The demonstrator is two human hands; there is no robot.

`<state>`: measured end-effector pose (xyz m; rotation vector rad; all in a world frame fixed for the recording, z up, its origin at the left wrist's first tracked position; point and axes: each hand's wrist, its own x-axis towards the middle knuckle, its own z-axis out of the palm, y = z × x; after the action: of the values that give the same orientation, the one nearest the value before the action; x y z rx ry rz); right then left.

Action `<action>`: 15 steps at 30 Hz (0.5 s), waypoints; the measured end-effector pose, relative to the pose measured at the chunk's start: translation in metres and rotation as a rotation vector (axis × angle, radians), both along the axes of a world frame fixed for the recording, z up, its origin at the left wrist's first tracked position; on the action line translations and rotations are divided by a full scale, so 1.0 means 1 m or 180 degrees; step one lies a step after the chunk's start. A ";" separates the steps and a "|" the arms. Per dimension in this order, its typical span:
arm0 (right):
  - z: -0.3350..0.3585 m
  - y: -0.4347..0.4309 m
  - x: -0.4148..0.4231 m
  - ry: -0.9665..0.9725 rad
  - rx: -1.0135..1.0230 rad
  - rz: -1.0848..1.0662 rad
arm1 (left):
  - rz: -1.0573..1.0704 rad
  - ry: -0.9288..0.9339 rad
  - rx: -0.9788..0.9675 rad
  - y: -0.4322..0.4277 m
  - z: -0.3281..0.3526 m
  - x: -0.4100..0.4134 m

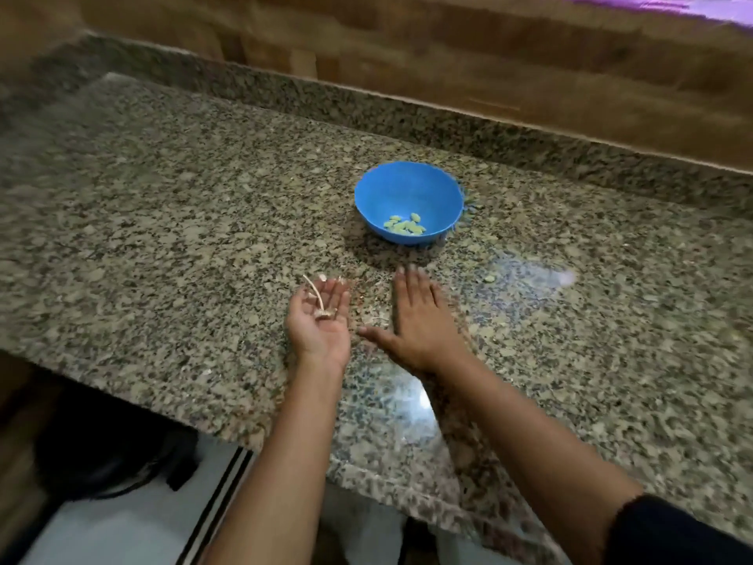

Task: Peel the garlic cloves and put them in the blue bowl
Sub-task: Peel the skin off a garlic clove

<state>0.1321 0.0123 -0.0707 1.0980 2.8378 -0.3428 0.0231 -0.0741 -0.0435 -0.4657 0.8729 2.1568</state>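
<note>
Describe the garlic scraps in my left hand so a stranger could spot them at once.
On the speckled granite counter, nearer than the blue bowl, the left hand lies palm up beside the flat right hand. On its palm sit the garlic scraps: pale husk with a thin stalk, unlike the plump cloves in the bowl.

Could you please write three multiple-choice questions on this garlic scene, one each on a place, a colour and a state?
1. Where does the heap of peeled cloves lie?
A. in the bowl
B. on a plate
C. on the floor

2. What colour is the bowl?
A. red
B. blue
C. white

3. How is the right hand held?
A. clenched in a fist
B. flat, palm down, fingers straight
C. gripping a knife

Key: 1 A, the pale cloves sit at the bowl's bottom; 2 B, its wall and rim are plainly blue; 3 B, the hand's back faces up and it holds nothing.
</note>
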 end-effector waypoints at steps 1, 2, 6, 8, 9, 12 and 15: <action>0.002 0.008 -0.010 0.0045 0.0037 0.0246 | 0.0123 -0.0014 0.0020 -0.001 -0.001 0.002; 0.001 0.016 -0.022 0.0048 0.0065 0.0566 | 0.0271 -0.0015 0.0068 -0.003 -0.003 0.002; 0.005 0.009 -0.024 0.0636 -0.0164 0.1432 | 0.0675 -0.0111 0.0042 -0.015 -0.003 0.017; 0.015 -0.009 -0.006 0.0899 -0.0781 0.1298 | 0.0744 -0.0113 -0.0021 -0.022 0.000 0.030; 0.019 -0.016 0.006 0.0895 -0.0905 0.1257 | 0.0750 -0.0116 -0.0042 -0.025 0.001 0.036; 0.022 -0.032 0.034 0.0949 -0.0424 0.1223 | 0.0784 -0.0155 -0.0039 -0.031 0.001 0.049; 0.021 -0.037 0.045 0.1013 -0.0265 0.1221 | 0.0817 -0.0193 0.0038 -0.035 0.004 0.061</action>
<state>0.1770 -0.0248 -0.0493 0.5001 3.1816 -0.6433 0.0837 -0.1093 -0.0399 -0.6645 0.8019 2.3646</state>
